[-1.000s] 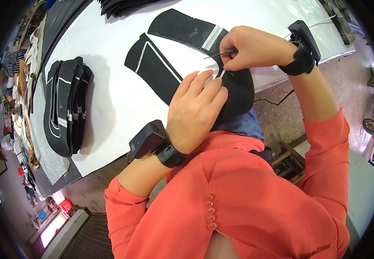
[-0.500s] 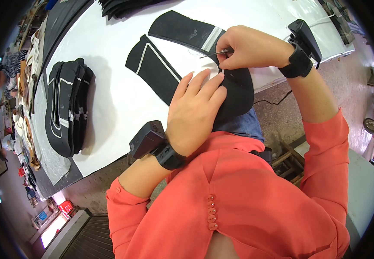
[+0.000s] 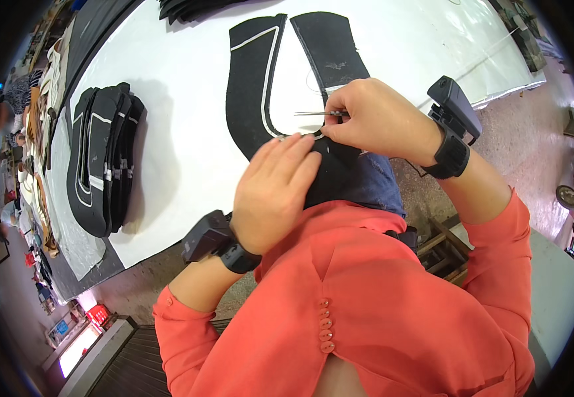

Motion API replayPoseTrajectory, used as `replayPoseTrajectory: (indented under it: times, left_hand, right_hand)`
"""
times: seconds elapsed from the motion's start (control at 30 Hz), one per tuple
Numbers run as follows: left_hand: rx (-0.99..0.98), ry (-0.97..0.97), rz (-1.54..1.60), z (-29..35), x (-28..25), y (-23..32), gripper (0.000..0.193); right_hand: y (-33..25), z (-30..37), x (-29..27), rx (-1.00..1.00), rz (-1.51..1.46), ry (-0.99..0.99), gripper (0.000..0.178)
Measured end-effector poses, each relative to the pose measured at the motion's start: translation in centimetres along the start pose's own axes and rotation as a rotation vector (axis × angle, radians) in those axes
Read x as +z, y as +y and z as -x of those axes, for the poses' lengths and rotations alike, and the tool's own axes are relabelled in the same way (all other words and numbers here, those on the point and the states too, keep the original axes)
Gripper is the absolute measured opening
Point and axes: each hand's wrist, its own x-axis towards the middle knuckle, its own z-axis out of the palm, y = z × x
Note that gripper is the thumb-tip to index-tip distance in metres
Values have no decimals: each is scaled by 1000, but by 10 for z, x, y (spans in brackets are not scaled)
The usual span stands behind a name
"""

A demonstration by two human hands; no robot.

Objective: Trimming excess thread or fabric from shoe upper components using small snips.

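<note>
A black U-shaped fabric piece (image 3: 247, 86) lies at the near table edge, its two arms pointing away from me and its curved end overhanging toward my lap. A narrow white strip (image 3: 265, 99) follows its inner edge and crosses the left arm. My left hand (image 3: 277, 175) rests on the curved end, fingers stretched out and close together, holding nothing visible. My right hand (image 3: 373, 122) is closed around small pointed metal scissors (image 3: 310, 113), tips pointing left across the U's gap. Its thumb and index meet at the inner edge; their exact contact is partly hidden.
To the left, a stack of similar black pieces (image 3: 101, 159) stands on the white-covered table (image 3: 174, 178). More black pieces (image 3: 197, 8) lie at the far edge. A wooden frame (image 3: 442, 251) is below the table at right. A red crate (image 3: 97, 313) is at lower left.
The U-shaped piece has turned clockwise, so its arms now point away from me. My left hand has slid left and nearer; my right hand has come nearer, still gripping the scissors.
</note>
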Motion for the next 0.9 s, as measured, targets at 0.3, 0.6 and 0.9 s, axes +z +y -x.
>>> replayPoseTrajectory:
  times: [0.3, 0.6, 0.9]
  left_hand:
    - [44, 1, -62, -16, 5, 12, 28]
    - [22, 22, -59, -20, 9, 14, 29]
    - [-2, 1, -126, -23, 10, 18, 27]
  right_hand:
    - [16, -10, -10, -184, 11, -23, 22]
    - [16, -28, -31, -248, 122, -172, 21]
    - [16, -27, -26, -157, 67, -157, 21]
